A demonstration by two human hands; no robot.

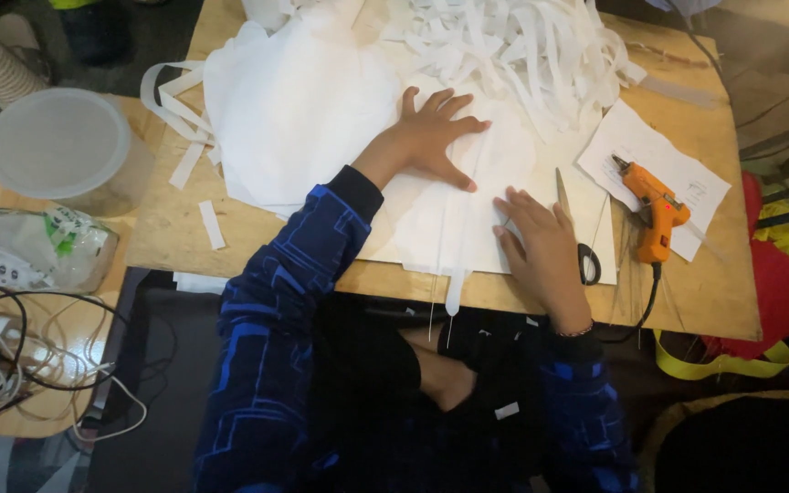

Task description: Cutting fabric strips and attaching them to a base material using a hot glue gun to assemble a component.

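- Wooden table point(714, 292) carries white sheets, with a heap of cut paper strips point(522, 46) beyond the fingers.
- Left hand point(431, 137) lies flat, fingers spread, pressing the white paper sheet point(449, 219) that sits under both palms.
- Right hand point(541, 246) also rests flat on the sheet's near edge, fingers loosely together, holding nothing.
- Scissors point(573, 228) lie touching the right fingers' outer side; a sideways slide could nick skin.
- Orange glue gun point(655, 215) sits farther right; its nozzle might scorch paper if hot.
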